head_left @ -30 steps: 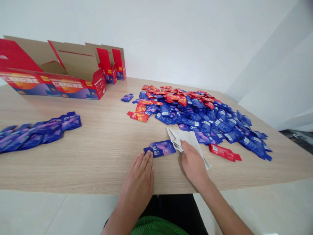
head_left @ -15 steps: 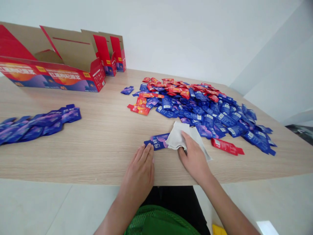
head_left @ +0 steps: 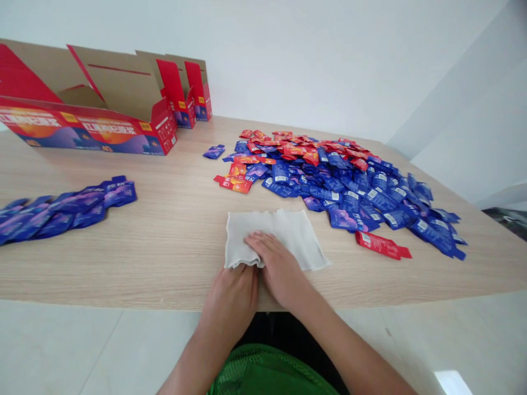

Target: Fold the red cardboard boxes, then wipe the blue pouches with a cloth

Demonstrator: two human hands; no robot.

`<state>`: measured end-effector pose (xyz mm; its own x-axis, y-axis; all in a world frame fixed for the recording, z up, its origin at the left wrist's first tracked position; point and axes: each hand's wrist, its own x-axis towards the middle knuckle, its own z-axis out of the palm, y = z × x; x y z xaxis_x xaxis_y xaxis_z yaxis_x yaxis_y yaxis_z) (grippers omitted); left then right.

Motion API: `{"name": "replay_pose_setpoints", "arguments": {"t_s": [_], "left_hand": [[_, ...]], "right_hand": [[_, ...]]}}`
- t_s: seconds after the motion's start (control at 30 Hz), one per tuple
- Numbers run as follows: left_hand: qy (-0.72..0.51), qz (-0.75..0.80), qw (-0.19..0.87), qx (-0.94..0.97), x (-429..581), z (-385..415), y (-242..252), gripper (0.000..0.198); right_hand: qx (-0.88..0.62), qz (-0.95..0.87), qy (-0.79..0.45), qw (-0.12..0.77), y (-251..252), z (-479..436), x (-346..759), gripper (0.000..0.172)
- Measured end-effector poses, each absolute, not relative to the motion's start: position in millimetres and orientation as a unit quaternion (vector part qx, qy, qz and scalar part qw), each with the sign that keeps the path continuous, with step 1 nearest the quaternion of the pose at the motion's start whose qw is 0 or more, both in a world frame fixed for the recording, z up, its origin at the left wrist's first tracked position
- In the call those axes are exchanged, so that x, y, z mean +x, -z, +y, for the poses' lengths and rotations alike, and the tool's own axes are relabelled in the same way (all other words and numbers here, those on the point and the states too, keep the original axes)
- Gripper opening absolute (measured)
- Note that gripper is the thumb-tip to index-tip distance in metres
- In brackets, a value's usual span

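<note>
Across the light wood-grain table (head_left: 123, 263), there's a row of open red cardboard retail boxes (head_left: 86, 131) at the far left, and honestly a huge heap of blue and red sachets (head_left: 341, 186) takes up the middle and right. Nearer on the left lies a loose strip of purple sachets (head_left: 69, 211). One red sachet (head_left: 381, 245) sits off by itself just beside the heap. Front and center, an off-white cloth (head_left: 275, 236) lies flat on the wood. My read: the right hand (head_left: 280, 269) is open, palm down on top of it, fingers spread flat. The left hand (head_left: 228, 307) has its fingers tucked under the cloth's near edge, so can't tell if it's gripping.
</note>
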<state>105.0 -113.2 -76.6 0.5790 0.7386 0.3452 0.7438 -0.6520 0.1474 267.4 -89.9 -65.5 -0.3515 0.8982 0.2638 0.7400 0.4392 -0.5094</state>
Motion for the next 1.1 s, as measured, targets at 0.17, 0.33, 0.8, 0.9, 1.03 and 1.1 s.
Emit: {"name": "replay_pose_setpoints", "arguments": {"t_s": [0.17,0.33,0.8,0.9,1.03,1.1], "left_hand": [[0.229,-0.42,0.052,-0.877,104.9,-112.4,86.2,0.046],[0.237,-0.425,0.07,-0.871,106.1,-110.7,91.3,0.049],[0.249,-0.432,0.053,-0.865,104.6,-111.5,100.1,0.054],[0.256,-0.432,0.063,-0.862,104.5,-110.9,101.0,0.055],[0.241,-0.406,0.106,-0.875,102.0,-111.5,98.5,0.056],[0.224,-0.392,0.127,-0.883,101.1,-112.3,98.3,0.056]], "right_hand": [[-0.637,-0.723,-0.084,0.255,76.5,-92.8,334.4,0.077],[-0.663,-0.671,-0.071,0.326,57.5,-100.9,332.4,0.077],[-0.688,-0.668,-0.066,0.275,72.4,-98.4,352.0,0.077],[-0.659,-0.66,-0.095,0.346,59.4,-99.8,320.2,0.078],[-0.513,-0.779,-0.139,0.333,66.5,-96.0,261.5,0.083],[-0.501,-0.803,-0.145,0.289,78.2,-92.2,263.8,0.081]]}}
